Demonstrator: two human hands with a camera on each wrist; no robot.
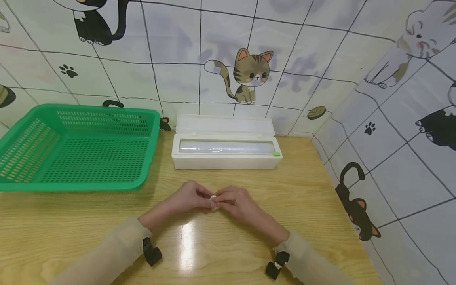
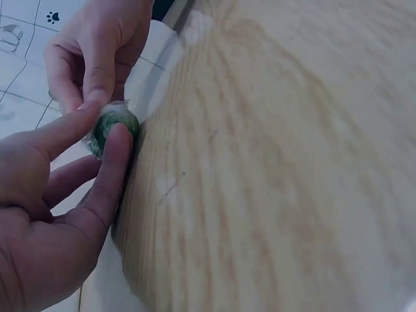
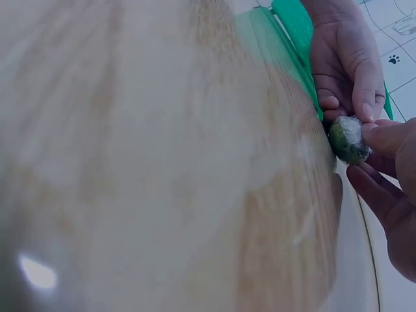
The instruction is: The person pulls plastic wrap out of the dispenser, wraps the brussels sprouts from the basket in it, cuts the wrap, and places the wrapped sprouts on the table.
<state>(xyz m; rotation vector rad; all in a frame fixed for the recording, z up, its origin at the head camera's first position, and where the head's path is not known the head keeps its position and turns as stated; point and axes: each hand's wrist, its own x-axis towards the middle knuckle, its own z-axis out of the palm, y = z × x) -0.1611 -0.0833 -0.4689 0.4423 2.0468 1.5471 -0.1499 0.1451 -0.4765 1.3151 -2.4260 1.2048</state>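
Observation:
Over the table in front of me, both hands meet at a small round green fruit, like a small lime, wrapped in clear cling film. My left hand pinches it between thumb and fingers from the left. From the other side my right hand pinches film at the fruit's surface with thumb and fingertips. Whitish, bunched film shows on the fruit in the right wrist view. Fingers hide most of it in the head view. Behind the hands stands a white cling film dispenser, its lid raised and the clear roll visible inside.
A green plastic basket sits at the left on the wooden table. A bright green cutter slider is at the dispenser's right end. Cat-patterned wall covering borders the table at the back and right.

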